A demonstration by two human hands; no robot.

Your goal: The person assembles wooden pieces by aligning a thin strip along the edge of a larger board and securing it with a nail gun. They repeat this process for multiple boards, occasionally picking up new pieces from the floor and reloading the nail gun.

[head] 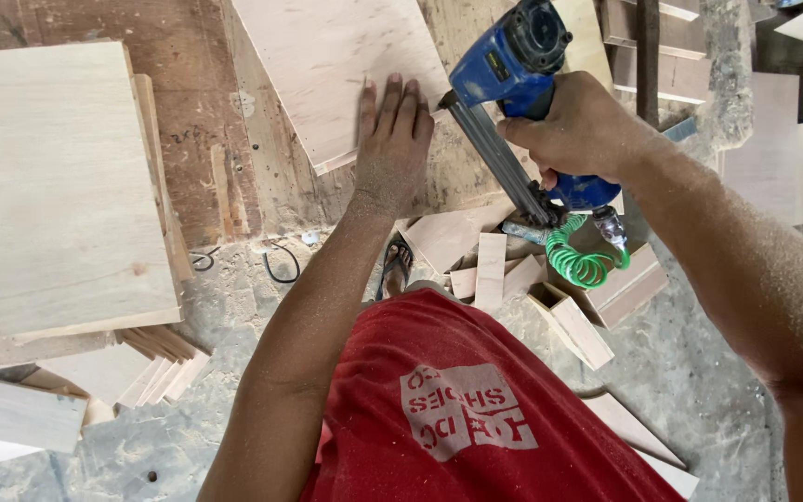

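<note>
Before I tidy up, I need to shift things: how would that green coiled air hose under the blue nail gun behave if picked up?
The green coiled air hose looks springy and floppy, probably stretching and sagging. It hangs from the blue nail gun in the right hand, so it would likely tug back.

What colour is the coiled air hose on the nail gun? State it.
Bright green. The coiled air hose hangs below the blue nail gun in the head view.

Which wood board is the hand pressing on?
The left hand presses flat on the pale tilted board at the top middle of the bench. The bigger pale board on the left lies untouched, and the small offcuts lie on the floor.
</note>
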